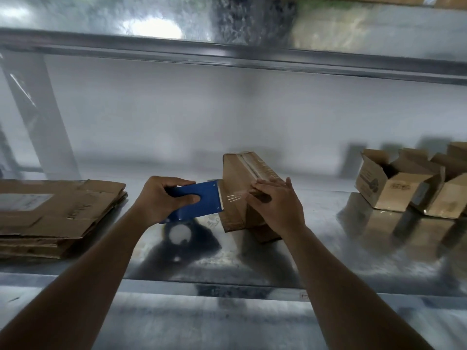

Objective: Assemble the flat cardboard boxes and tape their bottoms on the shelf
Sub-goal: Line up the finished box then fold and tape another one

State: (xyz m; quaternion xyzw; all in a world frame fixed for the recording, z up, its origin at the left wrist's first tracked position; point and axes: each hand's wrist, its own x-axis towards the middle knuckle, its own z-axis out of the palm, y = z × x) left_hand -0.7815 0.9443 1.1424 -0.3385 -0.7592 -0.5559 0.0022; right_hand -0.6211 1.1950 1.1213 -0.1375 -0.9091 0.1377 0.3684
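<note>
**Tape run reaches the box's near edge**

The cardboard box (249, 195) stands bottom-up near the middle of the metal shelf (328, 261), a strip of clear tape already lying along its upper seam. A short length of tape (233, 197) stretches taut from the near face of the box to the toothed edge of the blue tape dispenser (195, 202). The step in hand looks like the end of taping this bottom: the next move likely calls for a twist or tug of the dispenser to sever the tape, then a press to flatten the loose end.

The left hand (164, 198) grips the dispenser, thumb on top and fingers curled beneath, arm reaching in from the lower left. The right hand (275, 203) lies against the box's near corner with fairly straight fingers, bracing it and pressing on the tape.

A stack of flat cartons (55, 215) waits at the left; assembled boxes (414, 183) sit well apart at the right.
</note>
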